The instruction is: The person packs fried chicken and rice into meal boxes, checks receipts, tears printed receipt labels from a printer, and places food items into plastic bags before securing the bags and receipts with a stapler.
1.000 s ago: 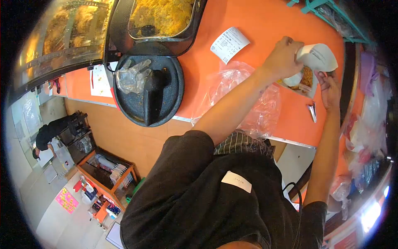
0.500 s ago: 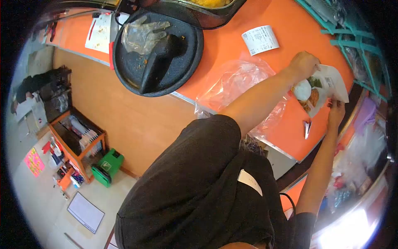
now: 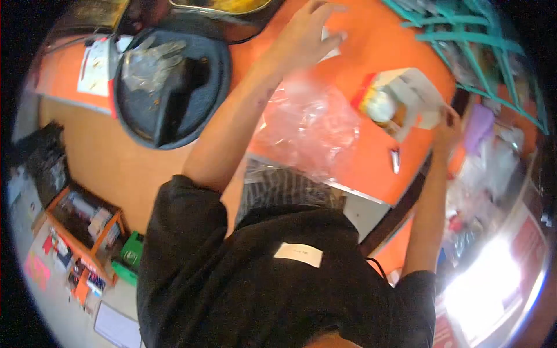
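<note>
My left hand (image 3: pixel 310 32) reaches across the orange table with thumb and fingers apart. Its fingers are over a white receipt (image 3: pixel 332 51), which is mostly covered; I cannot tell whether they touch it. On the right, my right hand (image 3: pixel 448 124) has its fingers closed on the edge of an open paper food box (image 3: pixel 419 95). Inside the box are a white rounded thing (image 3: pixel 382 107) and brown food, partly hidden by the flap. A crumpled clear plastic bag (image 3: pixel 313 124) lies between my forearms. Below the box is a small shiny object (image 3: pixel 395 160), too blurred to name.
A round dark tray (image 3: pixel 217 87) at the left bears a clear glove (image 3: pixel 152 66) and a black block-shaped thing (image 3: pixel 174 107). A metal-rimmed container of yellow food (image 3: pixel 226 7) stands at the back. A teal rack (image 3: pixel 452 35) and plastic bags (image 3: pixel 493 168) flank the right side.
My left hand has left the food box and moved left to the receipt. The right hand stays on the box. The whole view has shifted, and the box's flap stands differently.
</note>
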